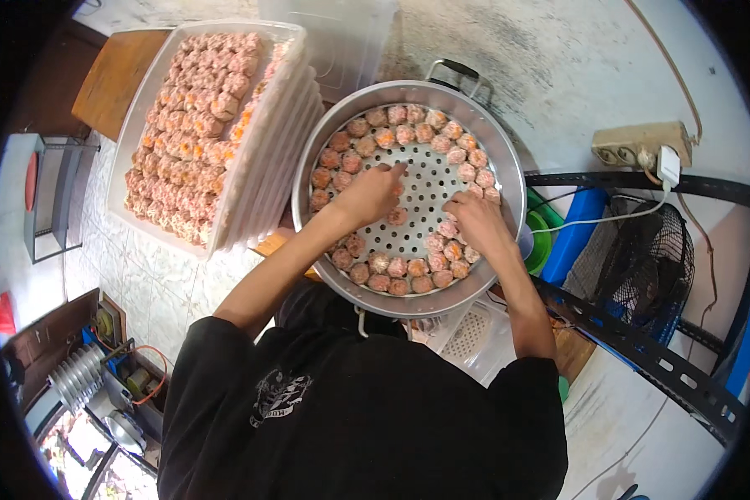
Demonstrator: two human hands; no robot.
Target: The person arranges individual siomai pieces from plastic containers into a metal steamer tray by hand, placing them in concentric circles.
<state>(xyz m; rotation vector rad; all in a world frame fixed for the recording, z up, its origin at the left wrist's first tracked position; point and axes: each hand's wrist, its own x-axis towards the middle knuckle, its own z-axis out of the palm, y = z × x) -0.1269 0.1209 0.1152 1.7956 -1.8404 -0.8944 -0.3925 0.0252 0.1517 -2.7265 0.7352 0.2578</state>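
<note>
Inside a round metal steamer pot [406, 303], raw meatballs or meat dumplings [384, 137] line the outer part of a perforated steaming plate [420, 200]. My left hand [372, 195] reaches over the plate's left half, with a meatball [398, 188] showing at its curled fingers. Just below that hand another meatball [397, 216] appears; whether it rests on the plate is unclear. At the right side, my right hand [478, 220] has its fingertips bent down among the meatballs, touching one [448, 229] or its neighbours. The hand hides what lies under its palm.
Left of the pot stands a tilted-looking stack of translucent plastic trays [269, 181], the top one full of meatballs [194, 125]. Black slotted metal shelving [637, 353], a charger cable [575, 222] and a fan [647, 269] are at the right. The pot's handle [453, 70] juts toward the wall.
</note>
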